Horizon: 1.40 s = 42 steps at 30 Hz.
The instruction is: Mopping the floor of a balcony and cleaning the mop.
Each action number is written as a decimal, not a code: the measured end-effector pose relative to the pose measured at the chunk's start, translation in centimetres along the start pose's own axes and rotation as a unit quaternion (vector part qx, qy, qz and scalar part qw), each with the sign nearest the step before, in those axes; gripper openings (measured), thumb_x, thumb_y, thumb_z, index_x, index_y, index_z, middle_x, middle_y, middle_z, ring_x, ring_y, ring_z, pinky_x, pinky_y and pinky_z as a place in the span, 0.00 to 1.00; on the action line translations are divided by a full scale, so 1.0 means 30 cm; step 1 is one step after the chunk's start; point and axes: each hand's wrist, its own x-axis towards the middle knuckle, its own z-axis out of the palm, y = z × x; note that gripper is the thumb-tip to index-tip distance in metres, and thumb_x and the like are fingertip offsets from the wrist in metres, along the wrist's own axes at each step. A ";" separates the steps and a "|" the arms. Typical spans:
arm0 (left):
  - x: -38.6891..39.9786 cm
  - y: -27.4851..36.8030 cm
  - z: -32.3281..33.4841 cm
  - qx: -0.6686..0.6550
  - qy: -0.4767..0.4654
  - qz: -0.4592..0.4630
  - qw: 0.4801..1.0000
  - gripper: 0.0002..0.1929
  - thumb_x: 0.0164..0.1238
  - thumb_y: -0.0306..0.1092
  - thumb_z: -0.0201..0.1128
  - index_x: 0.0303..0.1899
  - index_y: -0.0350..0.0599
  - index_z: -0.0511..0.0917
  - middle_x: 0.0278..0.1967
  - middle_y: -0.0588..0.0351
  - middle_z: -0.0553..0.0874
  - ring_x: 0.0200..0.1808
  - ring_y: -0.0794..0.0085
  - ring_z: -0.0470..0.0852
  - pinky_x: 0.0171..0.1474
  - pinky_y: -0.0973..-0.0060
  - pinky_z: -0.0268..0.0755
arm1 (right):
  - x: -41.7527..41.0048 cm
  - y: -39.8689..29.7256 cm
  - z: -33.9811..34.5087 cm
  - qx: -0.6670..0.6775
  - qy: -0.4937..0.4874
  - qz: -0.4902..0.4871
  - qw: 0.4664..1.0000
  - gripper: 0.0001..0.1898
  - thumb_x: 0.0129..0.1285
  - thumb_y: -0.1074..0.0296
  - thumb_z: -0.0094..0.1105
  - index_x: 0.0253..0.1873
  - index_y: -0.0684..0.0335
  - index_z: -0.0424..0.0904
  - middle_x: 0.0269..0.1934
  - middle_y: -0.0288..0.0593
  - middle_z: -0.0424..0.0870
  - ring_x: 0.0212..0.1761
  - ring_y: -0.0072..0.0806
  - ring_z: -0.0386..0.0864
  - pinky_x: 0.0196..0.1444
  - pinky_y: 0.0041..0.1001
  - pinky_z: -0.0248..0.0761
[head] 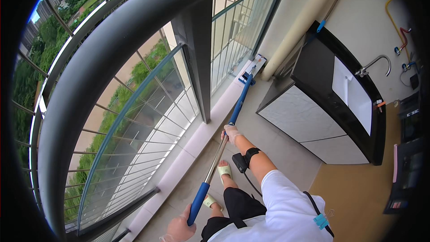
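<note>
A long mop (241, 99) with blue handle sections and a metal tube runs from the lower middle up to the corner by the glass. My left hand (180, 225), in a clear glove, is closed around the blue grip at its lower end. Farther up the pole, my right hand (231, 133), also gloved, grips it where the metal tube meets the upper blue section. The flat mop head (259, 64), white with blue clips, lies on the pale ledge (201, 134) at the foot of the glass railing.
A dark curved handrail (84, 64) and glass panels (134, 161) run along the left, with a dark post (198, 74) between them. At right stands a cabinet (302, 117) with a white sink (352, 97) and metal faucet (373, 65). A beige pipe (295, 27) rises behind.
</note>
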 end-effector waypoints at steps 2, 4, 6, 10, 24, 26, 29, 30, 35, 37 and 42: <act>-0.007 0.038 -0.019 -0.020 -0.015 -0.005 1.000 0.32 0.41 0.23 0.50 0.57 0.45 0.58 0.27 0.35 0.76 0.29 0.48 0.76 0.33 0.60 0.67 | 0.000 -0.002 -0.025 -0.006 0.004 0.030 1.000 0.06 0.57 0.68 0.43 0.30 0.61 0.61 0.12 0.40 0.64 0.08 0.30 0.65 0.10 0.32 0.64; 0.007 0.063 -0.031 -0.031 -0.030 0.008 0.999 0.33 0.41 0.22 0.49 0.57 0.46 0.58 0.27 0.35 0.76 0.30 0.48 0.76 0.34 0.60 0.67 | 0.084 -0.014 -0.087 -0.035 0.048 -0.019 0.998 0.05 0.57 0.69 0.44 0.31 0.61 0.61 0.12 0.40 0.64 0.09 0.29 0.66 0.10 0.32 0.63; -0.009 0.049 -0.023 -0.089 -0.042 0.014 0.995 0.33 0.41 0.22 0.49 0.57 0.45 0.58 0.27 0.35 0.76 0.31 0.47 0.76 0.34 0.60 0.67 | 0.035 0.000 -0.050 -0.042 0.048 -0.007 0.998 0.05 0.57 0.69 0.44 0.31 0.62 0.61 0.12 0.40 0.64 0.09 0.29 0.66 0.10 0.32 0.64; -0.087 0.127 -0.062 -0.108 -0.093 -0.088 0.986 0.31 0.42 0.26 0.51 0.56 0.43 0.59 0.26 0.35 0.76 0.31 0.48 0.76 0.35 0.61 0.66 | -0.071 0.014 -0.049 -0.134 0.053 0.011 0.989 0.04 0.56 0.71 0.43 0.30 0.63 0.61 0.13 0.41 0.65 0.09 0.29 0.67 0.11 0.32 0.65; -0.370 -0.021 0.005 -0.110 -0.105 -0.126 0.980 0.26 0.44 0.29 0.53 0.51 0.39 0.65 0.23 0.37 0.77 0.28 0.50 0.78 0.31 0.62 0.67 | -0.306 0.330 -0.040 -0.068 0.039 -0.026 0.997 0.12 0.51 0.76 0.45 0.39 0.65 0.54 0.16 0.44 0.67 0.10 0.30 0.68 0.11 0.33 0.68; -0.329 0.000 -0.003 -0.117 -0.114 -0.123 0.979 0.26 0.44 0.30 0.53 0.51 0.39 0.65 0.23 0.37 0.77 0.28 0.50 0.78 0.31 0.62 0.67 | -0.278 0.261 -0.054 0.017 -0.007 -0.056 0.998 0.06 0.52 0.75 0.46 0.32 0.66 0.58 0.13 0.42 0.66 0.09 0.29 0.67 0.09 0.31 0.65; -0.328 0.052 -0.043 -0.100 -0.095 -0.121 0.983 0.25 0.44 0.30 0.53 0.50 0.39 0.65 0.23 0.37 0.77 0.28 0.50 0.78 0.31 0.62 0.68 | -0.280 0.235 -0.045 0.032 0.002 -0.059 0.998 0.05 0.52 0.74 0.46 0.27 0.66 0.60 0.11 0.40 0.65 0.08 0.28 0.66 0.08 0.29 0.62; -0.331 0.072 -0.055 -0.085 -0.074 -0.119 0.987 0.24 0.45 0.31 0.54 0.50 0.39 0.66 0.23 0.37 0.77 0.29 0.50 0.78 0.30 0.62 0.68 | -0.283 0.241 -0.045 0.028 0.004 -0.053 0.998 0.05 0.52 0.74 0.46 0.27 0.66 0.61 0.12 0.41 0.65 0.08 0.28 0.66 0.08 0.29 0.62; -0.374 -0.020 -0.025 -0.015 -0.045 -0.114 0.992 0.23 0.45 0.33 0.54 0.48 0.38 0.67 0.23 0.36 0.77 0.29 0.50 0.78 0.31 0.62 0.69 | -0.314 0.288 -0.034 -0.002 0.006 -0.035 0.999 0.06 0.52 0.76 0.45 0.24 0.65 0.60 0.11 0.41 0.65 0.09 0.29 0.67 0.09 0.30 0.62; -0.349 -0.003 -0.031 -0.015 -0.031 -0.120 0.992 0.22 0.45 0.33 0.54 0.47 0.37 0.68 0.24 0.36 0.77 0.29 0.49 0.78 0.32 0.62 0.69 | -0.268 0.282 -0.035 -0.030 0.057 -0.047 0.997 0.06 0.50 0.77 0.45 0.23 0.65 0.60 0.11 0.41 0.64 0.08 0.30 0.66 0.08 0.31 0.61; -0.209 0.126 -0.070 -0.158 -0.068 -0.109 0.979 0.18 0.45 0.33 0.54 0.40 0.35 0.73 0.20 0.38 0.77 0.24 0.56 0.79 0.30 0.64 0.69 | -0.142 0.104 -0.069 -0.018 0.038 -0.052 0.998 0.07 0.51 0.77 0.45 0.31 0.65 0.55 0.12 0.42 0.64 0.08 0.30 0.66 0.08 0.32 0.62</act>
